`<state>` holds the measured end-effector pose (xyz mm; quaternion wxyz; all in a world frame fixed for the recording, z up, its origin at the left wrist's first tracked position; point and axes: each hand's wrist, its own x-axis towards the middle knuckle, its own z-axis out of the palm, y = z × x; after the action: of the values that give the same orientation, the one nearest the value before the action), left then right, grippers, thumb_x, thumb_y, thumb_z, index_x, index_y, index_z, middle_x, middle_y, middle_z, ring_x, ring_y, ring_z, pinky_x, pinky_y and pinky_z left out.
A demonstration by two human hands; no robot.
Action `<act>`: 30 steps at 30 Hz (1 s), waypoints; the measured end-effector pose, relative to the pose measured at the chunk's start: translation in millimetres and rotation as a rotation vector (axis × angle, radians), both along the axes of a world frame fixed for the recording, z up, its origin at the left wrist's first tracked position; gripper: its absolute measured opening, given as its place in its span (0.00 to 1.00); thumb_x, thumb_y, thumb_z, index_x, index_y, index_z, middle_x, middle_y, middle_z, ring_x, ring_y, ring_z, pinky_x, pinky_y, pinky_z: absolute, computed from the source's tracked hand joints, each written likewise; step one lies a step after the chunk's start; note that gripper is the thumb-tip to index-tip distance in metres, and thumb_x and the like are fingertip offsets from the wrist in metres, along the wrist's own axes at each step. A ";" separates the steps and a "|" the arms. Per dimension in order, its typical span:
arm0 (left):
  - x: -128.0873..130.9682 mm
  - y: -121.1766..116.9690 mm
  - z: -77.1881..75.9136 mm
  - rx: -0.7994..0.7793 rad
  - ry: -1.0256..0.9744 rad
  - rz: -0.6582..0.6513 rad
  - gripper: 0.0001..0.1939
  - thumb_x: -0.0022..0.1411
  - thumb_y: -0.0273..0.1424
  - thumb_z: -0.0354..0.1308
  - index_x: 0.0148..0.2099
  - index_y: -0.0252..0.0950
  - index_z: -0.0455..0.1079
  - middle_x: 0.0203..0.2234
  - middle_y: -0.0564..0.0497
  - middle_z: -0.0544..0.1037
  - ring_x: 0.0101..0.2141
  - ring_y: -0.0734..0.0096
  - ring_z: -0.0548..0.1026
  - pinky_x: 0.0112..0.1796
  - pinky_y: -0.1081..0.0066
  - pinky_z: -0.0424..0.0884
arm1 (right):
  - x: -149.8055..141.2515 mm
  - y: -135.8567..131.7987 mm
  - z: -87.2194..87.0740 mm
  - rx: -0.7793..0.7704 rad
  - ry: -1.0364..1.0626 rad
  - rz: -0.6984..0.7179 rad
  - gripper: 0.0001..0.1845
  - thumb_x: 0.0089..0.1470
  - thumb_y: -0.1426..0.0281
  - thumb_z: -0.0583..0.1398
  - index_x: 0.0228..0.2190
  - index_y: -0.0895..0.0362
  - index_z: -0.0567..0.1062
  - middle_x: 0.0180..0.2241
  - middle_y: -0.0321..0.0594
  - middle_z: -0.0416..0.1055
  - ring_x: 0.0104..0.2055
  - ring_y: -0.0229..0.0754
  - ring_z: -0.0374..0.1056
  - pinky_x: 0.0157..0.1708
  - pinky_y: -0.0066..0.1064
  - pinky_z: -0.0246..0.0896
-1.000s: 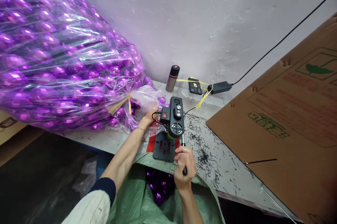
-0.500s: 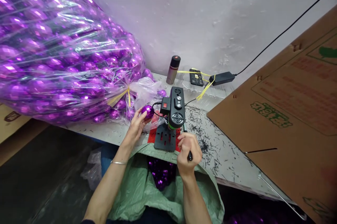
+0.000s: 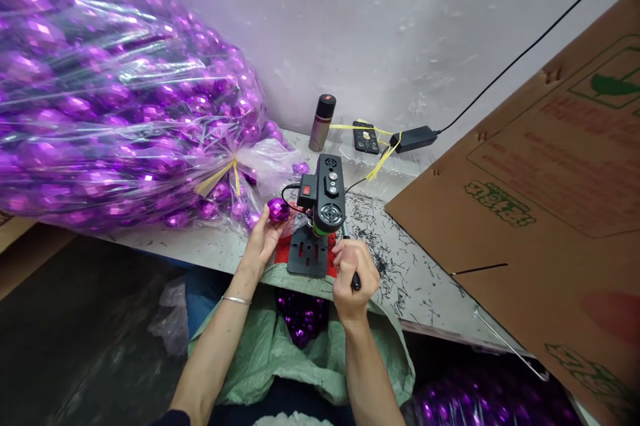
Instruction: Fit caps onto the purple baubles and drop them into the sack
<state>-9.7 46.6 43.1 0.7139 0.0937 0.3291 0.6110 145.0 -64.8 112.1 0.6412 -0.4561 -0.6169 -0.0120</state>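
Observation:
A shiny faceted purple ball [image 3: 278, 209] is held by the fingertips of my left hand [image 3: 265, 237], just left of a small black bench machine [image 3: 330, 193]. My right hand [image 3: 356, 273] is wrapped round the machine's lever handle [image 3: 357, 281], whose black end sticks out of the fist. Below the machine's head lies its slotted black base plate [image 3: 308, 254], on a red patch of the table. An open green woven sack [image 3: 250, 353] hangs at the table edge beneath my hands, with purple balls [image 3: 303, 319] inside.
A big clear bag of purple balls [image 3: 150, 126] fills the left. Behind the machine stand a spray can [image 3: 323, 123], a black phone-like slab [image 3: 366, 137] and a power adapter [image 3: 414, 139]. Black scraps [image 3: 380, 246] litter the table beside a cardboard box [image 3: 540, 213].
My left hand has come back from behind the machine, out of the plastic, with a purple ball in its fingers. My right hand stays on the lever handle. The view has shifted slightly.

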 end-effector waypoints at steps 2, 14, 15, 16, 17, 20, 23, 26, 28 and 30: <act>-2.2 -3.0 -4.6 0.008 -0.004 0.005 0.11 0.68 0.35 0.63 0.44 0.30 0.76 0.38 0.44 0.85 0.39 0.66 0.84 0.47 0.67 0.81 | -0.2 0.0 0.4 0.002 -0.013 0.000 0.17 0.63 0.81 0.51 0.25 0.54 0.65 0.24 0.33 0.65 0.30 0.37 0.68 0.30 0.31 0.61; 10.7 -51.3 -49.7 0.188 0.311 -0.190 0.36 0.47 0.47 0.77 0.55 0.39 0.74 0.51 0.46 0.82 0.50 0.59 0.81 0.52 0.61 0.77 | 1.0 6.3 17.5 -0.034 0.007 0.004 0.17 0.64 0.78 0.52 0.24 0.54 0.66 0.24 0.34 0.66 0.29 0.36 0.67 0.30 0.30 0.61; 13.8 -52.0 -50.1 0.214 0.389 -0.204 0.36 0.47 0.46 0.77 0.57 0.39 0.74 0.52 0.45 0.81 0.51 0.58 0.80 0.54 0.59 0.76 | 1.3 6.1 17.9 -0.036 -0.001 0.004 0.17 0.64 0.78 0.52 0.24 0.54 0.66 0.24 0.34 0.66 0.29 0.36 0.67 0.30 0.30 0.61; 16.2 -52.5 -50.8 0.244 0.484 -0.208 0.37 0.48 0.46 0.76 0.58 0.39 0.73 0.52 0.45 0.81 0.53 0.56 0.79 0.56 0.57 0.74 | 1.5 5.7 17.9 -0.037 -0.007 0.004 0.17 0.64 0.78 0.52 0.24 0.54 0.66 0.24 0.34 0.66 0.29 0.36 0.67 0.30 0.30 0.61; 18.0 -53.1 -52.1 0.281 0.597 -0.203 0.37 0.48 0.46 0.76 0.58 0.38 0.73 0.53 0.44 0.80 0.54 0.54 0.79 0.57 0.56 0.73 | 1.6 5.4 17.5 -0.039 -0.013 0.004 0.16 0.64 0.78 0.52 0.24 0.54 0.66 0.24 0.34 0.66 0.29 0.36 0.67 0.30 0.30 0.62; 19.6 -55.1 -58.1 0.428 0.978 -0.168 0.36 0.50 0.46 0.74 0.59 0.38 0.73 0.55 0.41 0.79 0.56 0.50 0.77 0.60 0.51 0.70 | 1.7 4.3 15.3 -0.035 -0.021 -0.003 0.16 0.64 0.78 0.52 0.25 0.54 0.67 0.24 0.35 0.67 0.29 0.37 0.67 0.30 0.31 0.62; 18.2 -56.3 -63.7 0.557 1.266 -0.161 0.33 0.55 0.45 0.72 0.59 0.38 0.72 0.54 0.41 0.79 0.56 0.49 0.77 0.59 0.51 0.70 | 1.8 3.6 13.1 -0.024 -0.021 -0.003 0.16 0.64 0.78 0.52 0.25 0.54 0.67 0.25 0.35 0.67 0.30 0.37 0.68 0.30 0.31 0.62; 18.9 -55.3 -66.3 0.653 1.428 -0.142 0.31 0.60 0.44 0.69 0.61 0.39 0.70 0.53 0.41 0.80 0.54 0.51 0.78 0.56 0.53 0.73 | 1.8 3.3 12.0 -0.020 -0.027 0.003 0.16 0.64 0.79 0.52 0.25 0.54 0.68 0.24 0.35 0.67 0.30 0.37 0.68 0.30 0.31 0.62; 22.2 -54.1 -66.9 0.733 1.495 -0.119 0.30 0.61 0.43 0.68 0.62 0.38 0.69 0.53 0.41 0.80 0.54 0.51 0.78 0.55 0.53 0.74 | 1.8 2.9 11.6 -0.023 -0.028 0.002 0.16 0.64 0.79 0.52 0.25 0.54 0.68 0.24 0.35 0.68 0.30 0.38 0.68 0.30 0.32 0.62; 27.1 -53.0 -67.9 0.807 1.526 -0.095 0.30 0.62 0.43 0.67 0.62 0.38 0.68 0.53 0.40 0.80 0.54 0.51 0.78 0.54 0.53 0.74 | 2.0 2.5 11.6 -0.021 -0.030 0.001 0.16 0.63 0.79 0.52 0.25 0.54 0.68 0.24 0.35 0.68 0.30 0.37 0.68 0.31 0.31 0.62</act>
<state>17.3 -6.4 -24.8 0.2344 0.7384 0.4721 0.4206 146.9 -62.3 123.7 0.6271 -0.4622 -0.6269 -0.0121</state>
